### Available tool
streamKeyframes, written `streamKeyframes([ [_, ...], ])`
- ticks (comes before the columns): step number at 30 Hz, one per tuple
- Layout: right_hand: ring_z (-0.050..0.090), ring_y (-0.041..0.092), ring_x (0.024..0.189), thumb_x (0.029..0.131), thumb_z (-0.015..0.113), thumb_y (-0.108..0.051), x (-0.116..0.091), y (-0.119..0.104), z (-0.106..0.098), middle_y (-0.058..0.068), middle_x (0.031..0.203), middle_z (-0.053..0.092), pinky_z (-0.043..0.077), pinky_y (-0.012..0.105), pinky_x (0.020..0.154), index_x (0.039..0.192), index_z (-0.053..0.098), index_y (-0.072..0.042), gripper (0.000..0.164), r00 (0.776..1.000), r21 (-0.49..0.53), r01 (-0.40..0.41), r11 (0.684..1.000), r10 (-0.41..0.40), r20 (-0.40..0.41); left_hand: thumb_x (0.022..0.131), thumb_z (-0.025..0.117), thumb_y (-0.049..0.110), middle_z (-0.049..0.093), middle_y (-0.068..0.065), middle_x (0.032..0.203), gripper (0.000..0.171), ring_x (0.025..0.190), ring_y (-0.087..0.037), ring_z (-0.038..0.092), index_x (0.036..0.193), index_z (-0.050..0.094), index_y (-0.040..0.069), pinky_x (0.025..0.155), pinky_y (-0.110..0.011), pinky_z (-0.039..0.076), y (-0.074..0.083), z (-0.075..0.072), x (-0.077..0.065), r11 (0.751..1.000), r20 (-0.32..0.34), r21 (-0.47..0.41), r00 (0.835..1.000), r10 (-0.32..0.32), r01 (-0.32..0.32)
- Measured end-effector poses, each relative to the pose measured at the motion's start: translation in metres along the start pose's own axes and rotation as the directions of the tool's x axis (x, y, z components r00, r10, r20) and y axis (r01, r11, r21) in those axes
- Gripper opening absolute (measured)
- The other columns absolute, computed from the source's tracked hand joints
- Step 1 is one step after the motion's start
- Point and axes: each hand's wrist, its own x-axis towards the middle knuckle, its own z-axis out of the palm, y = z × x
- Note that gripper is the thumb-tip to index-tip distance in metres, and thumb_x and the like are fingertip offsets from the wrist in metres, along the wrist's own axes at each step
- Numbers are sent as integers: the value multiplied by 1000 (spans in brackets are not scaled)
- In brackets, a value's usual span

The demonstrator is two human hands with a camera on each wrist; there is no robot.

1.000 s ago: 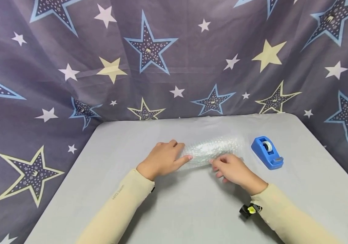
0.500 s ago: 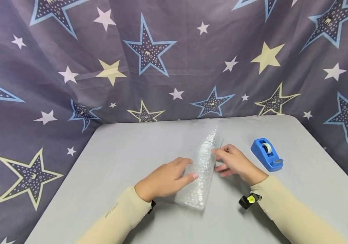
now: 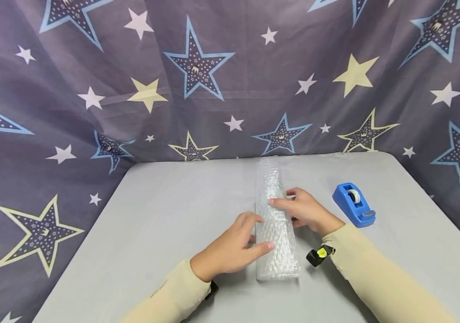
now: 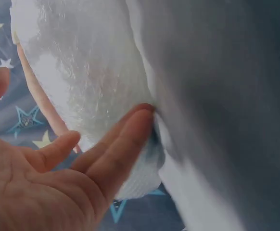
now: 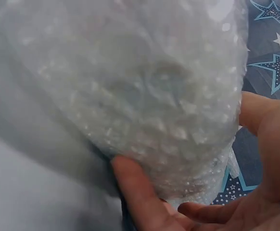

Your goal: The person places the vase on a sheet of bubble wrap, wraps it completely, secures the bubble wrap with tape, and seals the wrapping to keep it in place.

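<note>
A long bundle of clear bubble wrap [image 3: 276, 251] lies lengthwise on the table, pointing away from me. What is inside it cannot be made out. My left hand [image 3: 234, 249] is at its left side, the fingers fairly straight and touching the wrap's lower edge in the left wrist view, the thumb over the top. On the other side, my right hand [image 3: 304, 211] grips the bundle, thumb on top and fingers low against its side. In the right wrist view the bubbly surface [image 5: 145, 110] fills most of the picture, with fingertips [image 5: 130, 175] at its bottom edge.
A blue tape dispenser [image 3: 353, 204] with a roll of tape stands to the right of the right hand. The light grey table [image 3: 165, 202] ends at the back against a dark curtain [image 3: 238, 67] printed with stars.
The bundle has turned from lying crosswise to pointing away from me. The left hand has moved nearer and rightward; the right thumb has come over the top of the wrap.
</note>
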Motion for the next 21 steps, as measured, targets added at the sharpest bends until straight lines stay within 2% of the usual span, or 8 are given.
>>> streamKeyframes([
  [4,68,29,108,85,79,-47,3,-1,5,25,147,49,61,44,80,154,30,1,97,1000,13,5,1000,-5,-14,99,58,58,43,-5,150,65,108,-14,67,148,42,18,94,-30,56,-4,0,0,995,-11,-96,1000,2,-3],
  [8,68,27,104,84,80,-48,4,-2,11,21,143,52,61,41,78,152,34,-2,94,1000,3,16,1000,-16,-20,99,60,55,45,-5,146,60,104,-10,65,144,45,18,92,-32,57,-6,-3,-2,993,-46,-117,999,14,-19],
  [13,70,27,102,87,78,-44,4,-2,15,21,139,55,62,41,78,151,35,-4,87,999,37,38,999,-37,-32,99,60,53,45,-5,145,59,105,-13,65,144,45,17,93,-33,57,-5,-6,-1,996,-56,-88,998,20,-25],
  [17,68,27,103,88,77,-42,5,-1,15,22,139,54,62,42,79,149,36,-3,84,997,52,64,997,-62,-50,99,59,55,44,-5,148,62,108,-16,66,144,43,16,93,-33,56,-3,-8,0,999,-63,-31,998,25,-27],
  [21,67,27,104,88,77,-41,4,1,18,22,136,55,62,43,78,148,35,-3,83,997,47,63,997,-61,-41,96,62,56,46,-6,145,69,109,-18,63,146,41,13,94,-34,53,-3,-8,0,999,-65,40,998,6,-3],
])
